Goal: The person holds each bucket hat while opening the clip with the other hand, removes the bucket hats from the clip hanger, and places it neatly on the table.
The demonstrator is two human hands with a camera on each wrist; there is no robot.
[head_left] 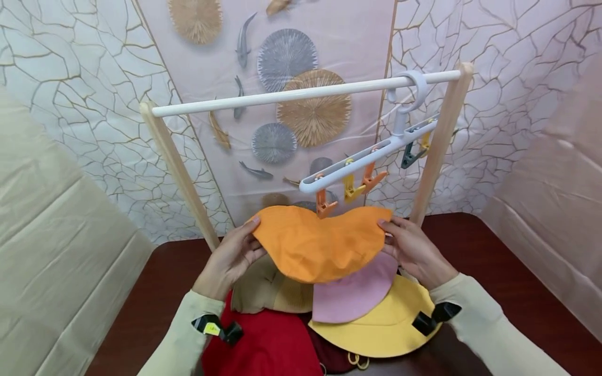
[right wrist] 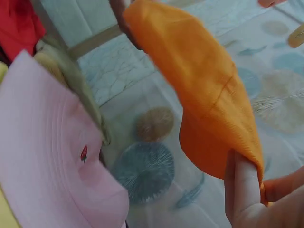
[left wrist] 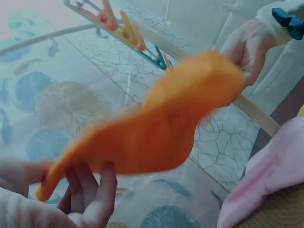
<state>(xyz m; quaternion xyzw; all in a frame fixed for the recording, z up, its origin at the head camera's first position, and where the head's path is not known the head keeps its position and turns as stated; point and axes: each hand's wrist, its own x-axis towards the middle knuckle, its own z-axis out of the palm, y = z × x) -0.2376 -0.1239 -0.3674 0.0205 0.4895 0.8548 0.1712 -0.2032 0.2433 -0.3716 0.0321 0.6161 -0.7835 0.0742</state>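
Note:
An orange bucket hat [head_left: 324, 243] is held up between both hands, stretched sideways above a pile of hats. My left hand [head_left: 235, 256] pinches its left end, thumb on the near side. At the opposite end my right hand [head_left: 414, 248] grips the edge between thumb and fingers. Just above the hat's upper edge hangs an orange clip [head_left: 324, 203] on a light grey clip hanger [head_left: 367, 159]. In the left wrist view the orange fabric [left wrist: 142, 137] slants up from my left fingers. The right wrist view shows my right fingers [right wrist: 247, 183] against the hat's edge.
Below lie a pink hat [head_left: 352, 297], a yellow hat [head_left: 381, 329], a red hat [head_left: 268, 344] and a khaki hat [head_left: 268, 287] on a dark table [head_left: 136, 292]. The hanger hooks over a white rail [head_left: 282, 96] with wooden posts. More clips, yellow [head_left: 350, 188] and green [head_left: 411, 155], hang from it.

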